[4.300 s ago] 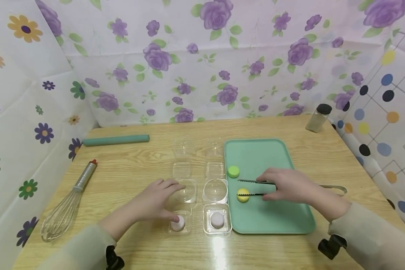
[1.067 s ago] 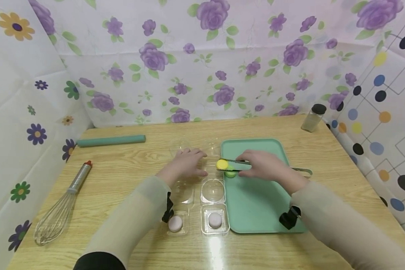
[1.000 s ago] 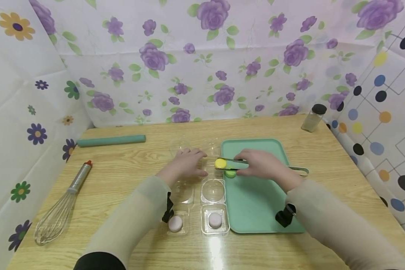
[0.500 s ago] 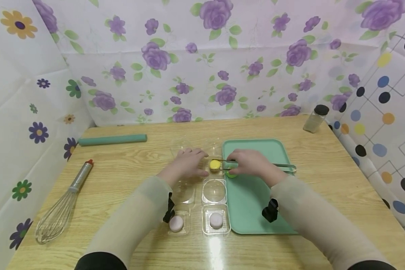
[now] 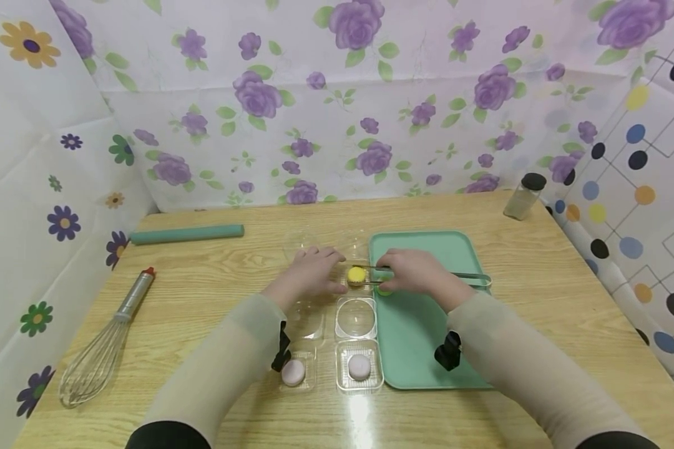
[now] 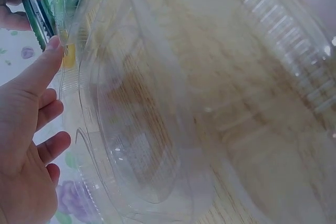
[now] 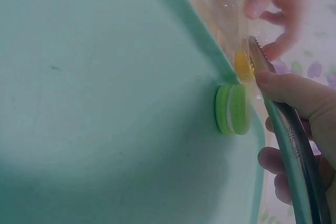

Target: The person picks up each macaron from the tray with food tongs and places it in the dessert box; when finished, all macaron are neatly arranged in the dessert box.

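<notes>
My right hand [image 5: 412, 272] holds metal tongs [image 5: 472, 276] with serrated tips. Between those tips is a yellow macaron [image 5: 356, 275], low in the base of a far clear plastic container. Just left of it my left hand [image 5: 309, 274] has its fingers spread, a fingertip at the clear plastic edge in the left wrist view. A green macaron [image 7: 232, 109] lies at the left side of the green tray [image 5: 415, 337], partly hidden by the right hand in the head view. Two pale lilac macarons, one left [image 5: 293, 372] and one right [image 5: 359, 367], sit in the near containers.
Open clear lids, such as the near right lid [image 5: 356, 317], lie behind their bases. A whisk [image 5: 107, 337] and a green rod [image 5: 187, 234] lie at the left. A black-capped jar [image 5: 524, 196] stands at the back right. Patterned cloth [image 5: 314, 112] surrounds the table.
The tongs have taken the yellow macaron off the tray and moved it left into the far right container. My left hand has moved from the near left container to the far ones.
</notes>
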A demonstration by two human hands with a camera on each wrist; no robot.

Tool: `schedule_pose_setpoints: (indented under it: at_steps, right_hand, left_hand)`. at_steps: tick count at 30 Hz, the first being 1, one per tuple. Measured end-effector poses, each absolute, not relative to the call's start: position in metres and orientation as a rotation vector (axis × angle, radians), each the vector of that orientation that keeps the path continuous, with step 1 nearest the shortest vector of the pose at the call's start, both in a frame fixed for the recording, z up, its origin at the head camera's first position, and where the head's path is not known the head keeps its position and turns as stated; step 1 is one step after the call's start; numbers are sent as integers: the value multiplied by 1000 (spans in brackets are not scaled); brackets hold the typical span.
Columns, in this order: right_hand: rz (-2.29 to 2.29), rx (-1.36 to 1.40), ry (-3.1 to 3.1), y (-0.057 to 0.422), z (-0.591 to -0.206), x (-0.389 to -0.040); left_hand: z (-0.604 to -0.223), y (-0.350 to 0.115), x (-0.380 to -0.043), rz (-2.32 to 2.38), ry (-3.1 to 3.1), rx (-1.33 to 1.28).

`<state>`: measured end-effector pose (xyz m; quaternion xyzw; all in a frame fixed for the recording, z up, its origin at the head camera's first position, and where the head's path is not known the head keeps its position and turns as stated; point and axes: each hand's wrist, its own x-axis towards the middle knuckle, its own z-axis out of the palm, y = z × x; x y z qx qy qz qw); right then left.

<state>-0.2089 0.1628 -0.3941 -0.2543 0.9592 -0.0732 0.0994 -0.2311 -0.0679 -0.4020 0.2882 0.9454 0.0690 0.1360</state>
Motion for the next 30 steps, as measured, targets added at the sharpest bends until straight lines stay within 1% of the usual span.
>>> schedule_pose_setpoints:
  at_steps: [23,30]
  right_hand:
    - [-297,-728,2878,171,-394,-206]
    - [-361,-729,2919,184,-392,-200]
  left_hand:
    - [-406,-69,-231,203,2756,857]
    - [-406,-90,-234,266,2811,889]
